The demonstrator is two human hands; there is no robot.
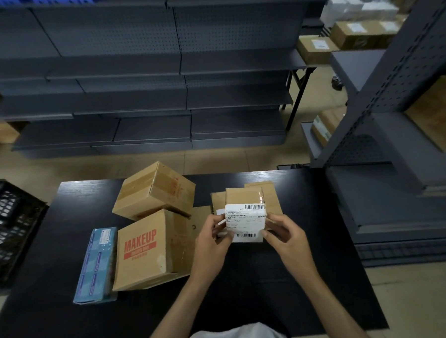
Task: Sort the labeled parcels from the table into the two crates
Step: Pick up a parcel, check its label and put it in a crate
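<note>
A small brown parcel with a white barcode label is lifted above the black table. My left hand grips its left edge and my right hand grips its right edge, label facing me. Behind it lie other small brown parcels, partly hidden. A brown "MAKEUP" box and a taped brown box sit at the table's left middle. A blue box lies beside them. A black crate stands left of the table.
Dark grey shelving runs across the back. Another grey rack with brown boxes stands close to the table's right end. Tan floor shows between table and shelves.
</note>
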